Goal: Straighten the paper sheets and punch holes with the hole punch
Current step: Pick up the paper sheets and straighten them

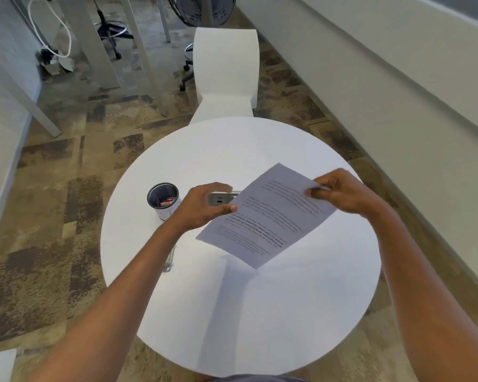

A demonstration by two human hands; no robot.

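Both hands, our left hand [204,208] and right hand [340,193], pinch the paper sheets [268,216] mid-frame above the counter [260,312]; straightening is underway, we judge, punching not begun.

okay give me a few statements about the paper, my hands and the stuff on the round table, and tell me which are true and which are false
1. Both hands hold the paper sheets above the table. True: left hand at the left edge, right hand at the top corner.
2. The sheets are blank. False: they carry printed text.
3. The mesh cup stands left of the left hand. True.
4. The sheets lie flat and square on the table. False: they are lifted and turned at an angle.
5. The chair across the table is black. False: it is white.
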